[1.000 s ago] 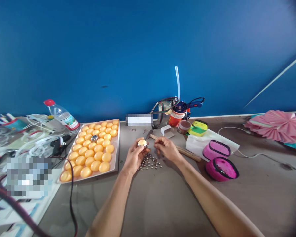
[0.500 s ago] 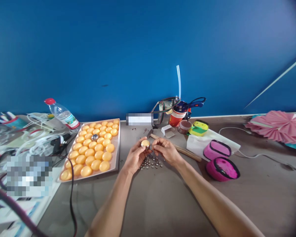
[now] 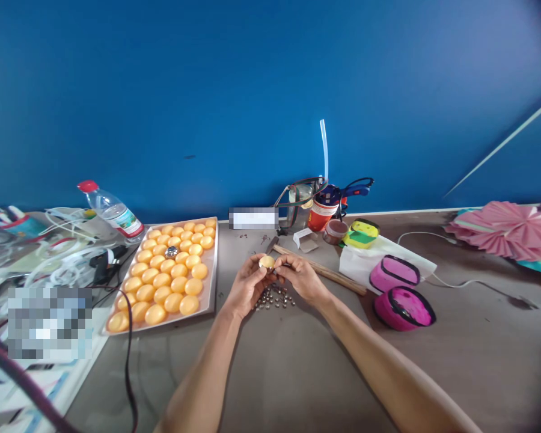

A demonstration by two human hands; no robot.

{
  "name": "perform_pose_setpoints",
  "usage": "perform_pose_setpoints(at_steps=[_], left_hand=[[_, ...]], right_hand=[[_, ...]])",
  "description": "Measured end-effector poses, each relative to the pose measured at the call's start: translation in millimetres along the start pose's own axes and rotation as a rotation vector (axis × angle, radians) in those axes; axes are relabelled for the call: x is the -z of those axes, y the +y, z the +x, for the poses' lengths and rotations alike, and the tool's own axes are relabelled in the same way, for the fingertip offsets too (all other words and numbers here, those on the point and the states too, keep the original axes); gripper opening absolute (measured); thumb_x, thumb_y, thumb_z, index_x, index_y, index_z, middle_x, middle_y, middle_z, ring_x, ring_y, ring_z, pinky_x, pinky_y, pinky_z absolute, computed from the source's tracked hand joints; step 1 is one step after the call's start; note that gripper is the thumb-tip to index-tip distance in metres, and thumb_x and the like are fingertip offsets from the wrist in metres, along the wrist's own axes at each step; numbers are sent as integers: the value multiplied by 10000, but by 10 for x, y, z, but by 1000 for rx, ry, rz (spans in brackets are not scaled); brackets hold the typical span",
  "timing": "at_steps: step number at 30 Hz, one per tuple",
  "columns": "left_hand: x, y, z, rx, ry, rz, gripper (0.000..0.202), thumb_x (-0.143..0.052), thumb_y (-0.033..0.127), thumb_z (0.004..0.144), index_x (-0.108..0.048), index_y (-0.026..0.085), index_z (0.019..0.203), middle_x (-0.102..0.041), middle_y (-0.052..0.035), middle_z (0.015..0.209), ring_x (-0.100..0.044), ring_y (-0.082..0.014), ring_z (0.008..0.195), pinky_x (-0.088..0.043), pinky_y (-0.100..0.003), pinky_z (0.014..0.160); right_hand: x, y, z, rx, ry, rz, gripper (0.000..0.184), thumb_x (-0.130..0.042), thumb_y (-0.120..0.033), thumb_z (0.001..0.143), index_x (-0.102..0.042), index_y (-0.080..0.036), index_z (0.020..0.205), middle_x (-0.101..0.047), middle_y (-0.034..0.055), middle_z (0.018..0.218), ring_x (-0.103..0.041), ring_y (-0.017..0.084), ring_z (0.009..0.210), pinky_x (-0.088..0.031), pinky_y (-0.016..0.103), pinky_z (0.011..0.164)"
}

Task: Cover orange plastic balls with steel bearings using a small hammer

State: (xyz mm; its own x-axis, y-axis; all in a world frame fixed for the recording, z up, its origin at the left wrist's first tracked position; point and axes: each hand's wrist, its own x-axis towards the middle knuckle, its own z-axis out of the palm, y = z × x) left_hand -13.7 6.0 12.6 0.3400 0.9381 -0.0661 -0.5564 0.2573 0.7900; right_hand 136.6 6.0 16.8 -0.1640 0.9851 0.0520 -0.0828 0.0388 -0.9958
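My left hand (image 3: 251,281) is closed around an orange ping-pong ball (image 3: 267,262), with shiny metal bits along its lower side. My right hand (image 3: 300,276) has thumb and fingers pinched together against the ball's right edge; whatever lies between the fingertips is too small to make out. Below both hands, a loose heap of small silver studs (image 3: 275,297) is spread on the grey table. To the left, a shallow tray (image 3: 213,270) holds rows of orange balls (image 3: 161,280), with one silver-studded ball (image 3: 172,252) among them.
A hammer (image 3: 338,279) lies behind my right hand. Two pink mesh pieces (image 3: 404,308), a yellow one (image 3: 362,233) and a red cup (image 3: 321,215) stand at the right and back. On the left are a plastic bottle (image 3: 117,213), tangled cables and a black cord (image 3: 130,361).
My right fingertips have moved left, up to the ball's edge, from slightly apart. The ball has tilted a little in my left hand. The whole view has shifted slightly.
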Motion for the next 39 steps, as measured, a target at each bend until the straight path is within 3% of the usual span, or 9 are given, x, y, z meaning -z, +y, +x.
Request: perform_pose_setpoints(at_steps=[8,22,25,31,39], left_hand=[[11,-28,-6,-26,22,29,321,-711,239,696,-577,192,984,-605,-16,921,-605,-143,727,-473,-327,732],[-12,-84,-22,-46,87,110,354,-719,252,681,-570,192,996,-594,-24,954,-590,-150,810,-484,-312,754],[-47,-72,-29,-40,70,77,319,-715,243,686,-574,191,968,-590,-16,933,-585,-137,797,-478,-291,742],[-83,-15,-30,18,0,-12,302,-696,266,710,-578,179,974,-610,-31,900,-582,-122,737,-461,-269,721],[-32,-14,13,8,88,3,427,-765,227,623,-560,195,996,-618,-4,876,-565,-78,616,-454,-261,679]], right_hand=[[2,36,3,-2,-5,-67,77,-541,-251,740,-535,-176,722,-521,-45,567,-485,99,514,-390,232,532],[-34,115,5,-57,117,-91,92,-560,-256,710,-480,-210,713,-486,-50,523,-465,116,465,-368,241,484],[-17,129,14,-68,102,-61,133,-589,-290,709,-485,-208,714,-482,-51,514,-451,112,457,-357,237,477],[70,57,27,-74,-13,207,250,-609,-406,728,-501,-181,723,-490,-42,563,-437,84,485,-341,217,500],[153,84,45,-76,33,96,247,-613,-404,712,-532,-179,772,-492,-49,526,-433,91,469,-313,215,464]])
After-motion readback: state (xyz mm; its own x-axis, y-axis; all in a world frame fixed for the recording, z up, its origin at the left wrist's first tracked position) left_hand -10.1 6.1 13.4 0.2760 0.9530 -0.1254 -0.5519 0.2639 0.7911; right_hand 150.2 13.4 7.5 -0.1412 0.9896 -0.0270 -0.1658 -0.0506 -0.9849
